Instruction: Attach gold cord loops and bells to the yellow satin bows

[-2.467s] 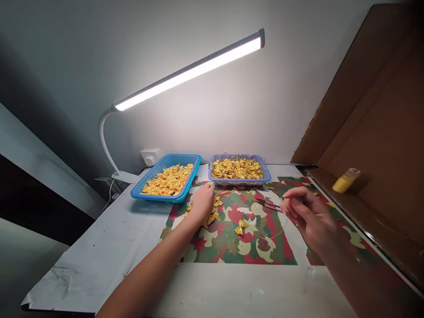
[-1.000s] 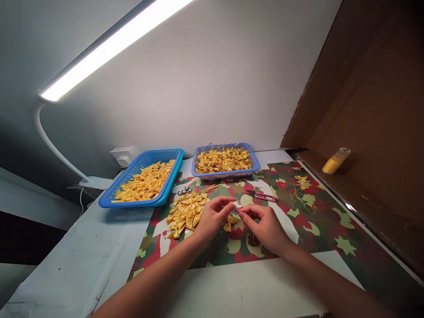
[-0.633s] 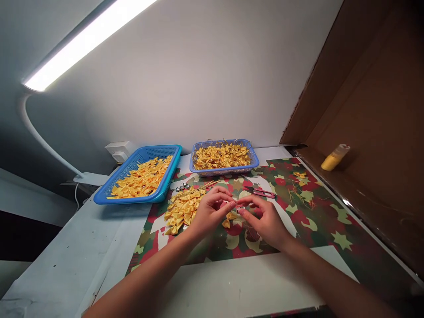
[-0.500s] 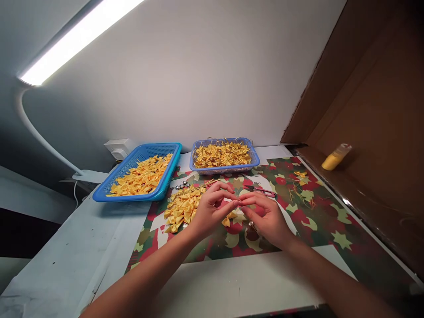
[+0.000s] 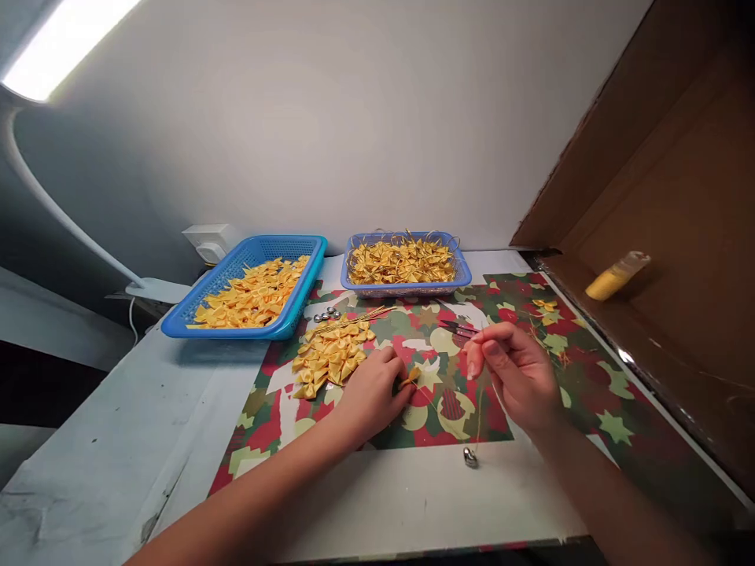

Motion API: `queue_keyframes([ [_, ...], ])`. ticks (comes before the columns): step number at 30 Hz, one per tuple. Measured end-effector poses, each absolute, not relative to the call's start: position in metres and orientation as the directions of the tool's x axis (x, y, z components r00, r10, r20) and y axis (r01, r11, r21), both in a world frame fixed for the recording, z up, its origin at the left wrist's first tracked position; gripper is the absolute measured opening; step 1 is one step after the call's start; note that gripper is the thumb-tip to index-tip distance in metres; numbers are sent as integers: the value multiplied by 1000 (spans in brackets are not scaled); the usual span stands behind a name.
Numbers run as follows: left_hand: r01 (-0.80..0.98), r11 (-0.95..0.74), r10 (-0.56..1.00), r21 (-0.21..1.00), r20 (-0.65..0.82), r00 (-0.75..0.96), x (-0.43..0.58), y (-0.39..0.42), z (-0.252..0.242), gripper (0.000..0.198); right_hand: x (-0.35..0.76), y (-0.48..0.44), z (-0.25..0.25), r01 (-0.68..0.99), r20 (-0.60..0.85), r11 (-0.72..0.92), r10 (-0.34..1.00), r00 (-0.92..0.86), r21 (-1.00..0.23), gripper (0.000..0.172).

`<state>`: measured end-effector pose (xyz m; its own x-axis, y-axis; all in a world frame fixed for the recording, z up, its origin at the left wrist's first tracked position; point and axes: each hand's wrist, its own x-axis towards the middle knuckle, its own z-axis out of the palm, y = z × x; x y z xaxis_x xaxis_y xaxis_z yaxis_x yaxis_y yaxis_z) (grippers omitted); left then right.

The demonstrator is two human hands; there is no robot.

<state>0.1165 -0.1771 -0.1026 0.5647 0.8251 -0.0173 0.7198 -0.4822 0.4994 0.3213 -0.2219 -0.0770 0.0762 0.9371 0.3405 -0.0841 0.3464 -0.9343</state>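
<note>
Between the fingers of my left hand (image 5: 377,389) is a small yellow ribbon bow (image 5: 411,377), held low over the patterned sheet. My right hand (image 5: 519,373) is raised to the right, thumb and fingertips pinched on a thin gold cord (image 5: 480,409). A small silver bell (image 5: 470,457) hangs on the cord below that hand, over the pale board. Beside my left hand lies a pile of yellow bows (image 5: 330,358), with several gold cords (image 5: 354,318) across its far side. Small thread snips (image 5: 458,328) lie just beyond my right fingers, partly hidden.
A blue basket of bows (image 5: 307,291) stands at the back left, a purple-blue basket of corded bows (image 5: 406,292) at back centre. Several silver bells (image 5: 327,314) lie near the pile. A yellow bottle (image 5: 616,277) rests on the brown cardboard (image 5: 666,196). A lamp (image 5: 71,47) overhangs the left.
My hands were together at the centre; now they are apart. The right hand has moved right and pulled the cord with the bell; the left has moved down and holds a bow.
</note>
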Motion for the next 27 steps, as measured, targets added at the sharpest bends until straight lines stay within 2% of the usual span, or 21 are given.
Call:
queue_keyframes([
  [3, 658, -395, 845, 641, -27, 534, 118, -176, -101, 9, 318, -221, -78, 149, 320, 315, 947, 10, -937, 17],
  [5, 606, -295, 862, 738, -68, 503, 119, -176, -100, 14, 312, -220, -81, 339, 340, 347, 937, -83, -875, 15],
  [7, 532, -193, 861, 825, -118, 495, 119, -177, -99, 21, 307, -218, -84, 424, 320, 373, 928, -192, -825, 14],
  [9, 450, -87, 853, 889, -167, 494, 118, -178, -98, 26, 302, -217, -88, 419, 243, 315, 945, -217, -851, 17],
  [14, 287, 133, 835, 949, -263, 484, 114, -177, -99, 34, 293, -217, -102, 288, 29, 43, 998, -51, -957, 20],
  [17, 172, 220, 839, 960, -276, 469, 115, -177, -100, 36, 291, -220, -110, 188, -17, -15, 1000, -9, -982, 22],
  [19, 104, 276, 851, 955, -294, 435, 117, -179, -101, 36, 292, -221, -111, 193, 47, 42, 999, 18, -980, 23],
  [23, 13, 332, 881, 943, -315, 353, 122, -183, -103, 34, 298, -223, -104, 368, 313, 277, 949, 39, -887, 25],
  [25, -11, 340, 886, 941, -316, 340, 123, -184, -104, 32, 299, -223, -100, 435, 359, 326, 933, -7, -839, 28],
  [27, -6, 344, 883, 939, -322, 343, 124, -185, -106, 29, 298, -223, -98, 461, 340, 326, 939, -56, -825, 29],
])
